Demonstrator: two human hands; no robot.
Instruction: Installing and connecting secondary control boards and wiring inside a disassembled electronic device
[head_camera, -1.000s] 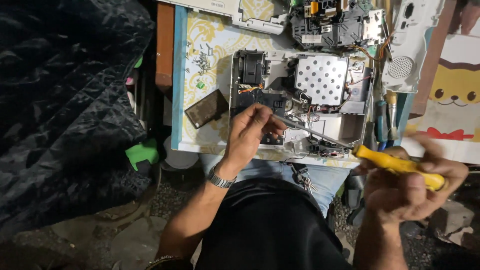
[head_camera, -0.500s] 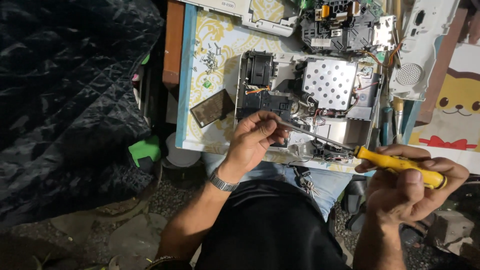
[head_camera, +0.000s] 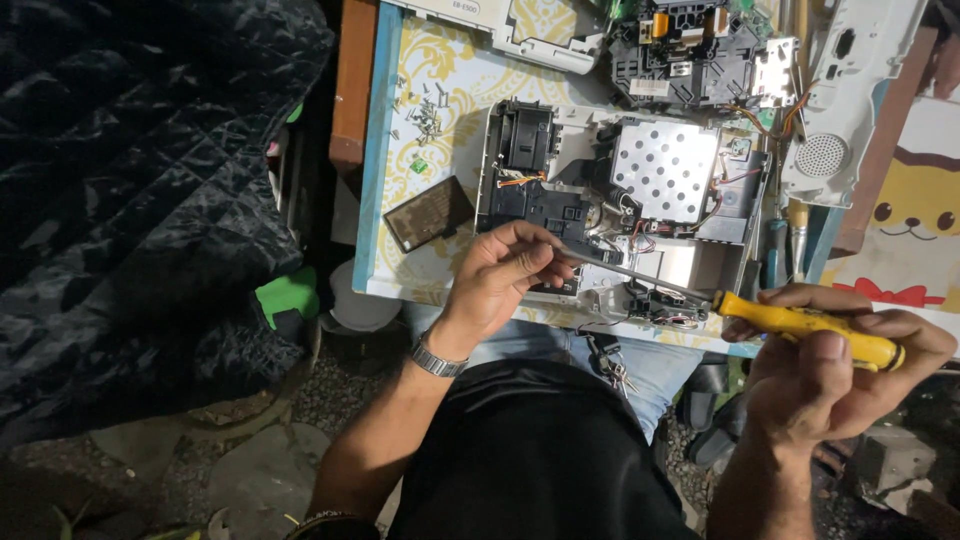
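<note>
My right hand (head_camera: 835, 370) grips the yellow handle of a long screwdriver (head_camera: 800, 322). Its metal shaft runs up and left, and the tip lies at the fingertips of my left hand (head_camera: 505, 275), which pinch it over the near edge of an opened white device (head_camera: 610, 215). The device lies with its cover off, showing a perforated metal shield (head_camera: 665, 170), a black fan block (head_camera: 525, 140) and coloured wires. A metal watch (head_camera: 437, 357) is on my left wrist.
A small dark rectangular panel (head_camera: 428, 213) and several loose screws (head_camera: 425, 115) lie on the yellow-patterned tabletop (head_camera: 450, 70). Another circuit assembly (head_camera: 690, 45) and a white cover with a speaker grille (head_camera: 835, 120) sit at the back right. A black quilted cloth (head_camera: 140, 170) fills the left.
The view has shifted slightly. My left fingers have closed more tightly around the screwdriver tip, and my right hand has kept hold of the yellow handle in about the same place.
</note>
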